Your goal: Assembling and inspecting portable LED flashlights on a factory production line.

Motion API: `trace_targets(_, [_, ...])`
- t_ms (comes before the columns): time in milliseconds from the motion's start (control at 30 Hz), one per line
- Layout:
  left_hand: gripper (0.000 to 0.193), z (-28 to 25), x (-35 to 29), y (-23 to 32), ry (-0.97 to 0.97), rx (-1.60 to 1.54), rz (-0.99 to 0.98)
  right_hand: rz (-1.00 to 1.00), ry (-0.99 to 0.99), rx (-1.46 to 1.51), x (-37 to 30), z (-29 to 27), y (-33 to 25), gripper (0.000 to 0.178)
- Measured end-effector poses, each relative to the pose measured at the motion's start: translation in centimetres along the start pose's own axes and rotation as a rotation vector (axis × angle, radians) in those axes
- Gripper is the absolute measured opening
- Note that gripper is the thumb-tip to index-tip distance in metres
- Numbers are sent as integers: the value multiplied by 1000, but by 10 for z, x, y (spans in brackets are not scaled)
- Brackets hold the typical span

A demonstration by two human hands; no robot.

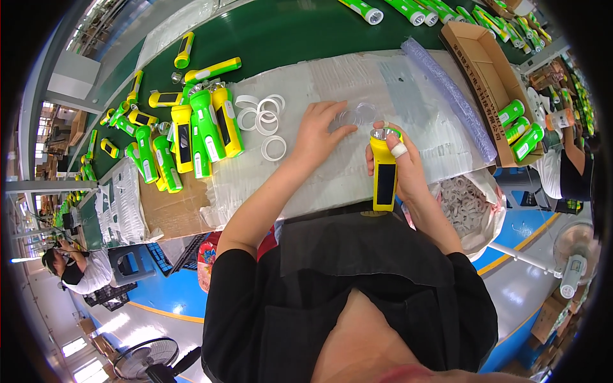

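My right hand [408, 163] is wrapped round a yellow flashlight [384, 167] with a dark panel on its side. Its reflector head points up and away from me, and a pale band circles one of the fingers. My left hand [317, 133] reaches over the worktop with thumb and fingers apart, beside several clear round lenses [363, 113]. Whether its fingertips touch a lens is hard to make out. Left of that hand lie several loose white rings [274, 147]. Farther left, green and yellow flashlights [205, 124] are heaped together.
A bubble-wrap roll [447, 96] lies along the right, beside an open cardboard box [488, 83] with several flashlights. A sack of rings [461, 201] hangs at the table edge near my right arm. More flashlights sit on the green surface [287, 38] beyond. Other people work at both sides.
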State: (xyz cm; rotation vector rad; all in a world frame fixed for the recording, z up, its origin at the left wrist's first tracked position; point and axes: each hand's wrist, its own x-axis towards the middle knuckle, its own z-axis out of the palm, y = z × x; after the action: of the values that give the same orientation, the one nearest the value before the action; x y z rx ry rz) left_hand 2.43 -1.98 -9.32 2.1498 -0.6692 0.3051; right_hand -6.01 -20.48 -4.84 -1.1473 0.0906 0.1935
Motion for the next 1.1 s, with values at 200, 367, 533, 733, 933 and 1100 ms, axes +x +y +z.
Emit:
trace_targets(200, [39, -39, -14, 56, 0, -180, 149, 63, -198, 40, 6, 16, -3, 41])
trace_targets(367, [37, -53, -31, 58, 39, -171, 169, 16, -363, -73, 9, 38, -2, 41])
trace_targets(533, [34, -55, -41, 57, 56, -332, 195, 88, -473, -126, 11, 45, 8, 42])
trace_targets(733, [39, -59, -51, 50, 107, -284, 233, 43, -492, -118, 12, 58, 15, 50])
trace_targets(933, [46, -74, -54, 50, 148, -33, 271, -56, -574, -81, 18, 69, 20, 63])
trace_targets(1100, [49, -77, -60, 53, 232, -41, 254, -117, -635, -54, 23, 75, 20, 55])
